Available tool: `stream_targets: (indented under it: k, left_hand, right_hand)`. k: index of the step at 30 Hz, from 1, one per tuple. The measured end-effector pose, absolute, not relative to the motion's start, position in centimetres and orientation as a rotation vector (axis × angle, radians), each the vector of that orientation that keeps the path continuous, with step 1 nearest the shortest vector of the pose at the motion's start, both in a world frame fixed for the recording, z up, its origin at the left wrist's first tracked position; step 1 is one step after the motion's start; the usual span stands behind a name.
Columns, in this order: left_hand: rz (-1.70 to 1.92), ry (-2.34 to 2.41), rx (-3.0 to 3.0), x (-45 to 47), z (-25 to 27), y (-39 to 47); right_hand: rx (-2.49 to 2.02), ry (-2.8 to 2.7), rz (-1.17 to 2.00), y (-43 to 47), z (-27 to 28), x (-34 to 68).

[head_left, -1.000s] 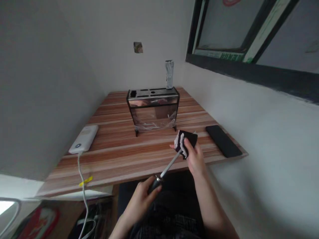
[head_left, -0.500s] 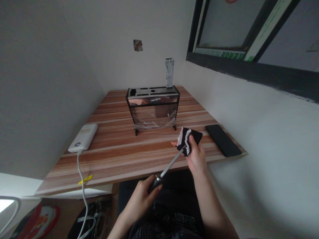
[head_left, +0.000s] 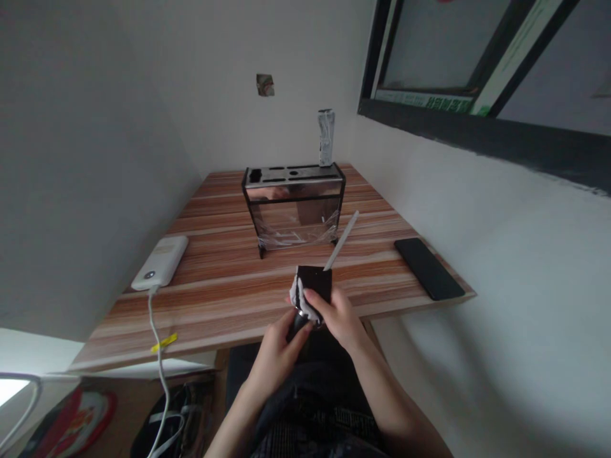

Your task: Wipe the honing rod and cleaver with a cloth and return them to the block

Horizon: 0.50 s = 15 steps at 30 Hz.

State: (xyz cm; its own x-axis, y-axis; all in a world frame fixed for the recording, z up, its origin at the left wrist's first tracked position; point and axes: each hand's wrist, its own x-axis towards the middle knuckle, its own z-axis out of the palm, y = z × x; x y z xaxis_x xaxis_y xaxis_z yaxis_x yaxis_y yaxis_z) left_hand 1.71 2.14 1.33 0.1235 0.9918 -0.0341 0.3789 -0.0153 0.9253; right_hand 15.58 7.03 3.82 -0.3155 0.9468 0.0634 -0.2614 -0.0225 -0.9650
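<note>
Here, toward six o'clock, my left hand (head_left: 273,351) grips the dark handle (head_left: 296,325) while my right hand (head_left: 340,316) pinches a cloth (head_left: 317,281) against the rod (head_left: 342,241). The cloth is black, crumpled white along one side; the pale rod points to one o'clock. At twelve, I see a shiny rack (head_left: 294,219) on the striped table (head_left: 214,270), before a grey wall (head_left: 286,38).

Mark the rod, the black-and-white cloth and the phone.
Rod (head_left: 342,240), head view: middle of its exposed length.
Black-and-white cloth (head_left: 316,278), head view: dark upper part.
Phone (head_left: 428,268), head view: centre of its black face.
</note>
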Motion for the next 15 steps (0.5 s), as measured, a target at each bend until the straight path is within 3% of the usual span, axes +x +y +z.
stream_targets:
  k: [15]
  left_hand:
    - [0.921, 1.249, 1.331, 1.76, 0.92, 1.76]
  right_hand:
    - [-0.78, -1.217, 1.652, 6.82, 3.74, 15.41]
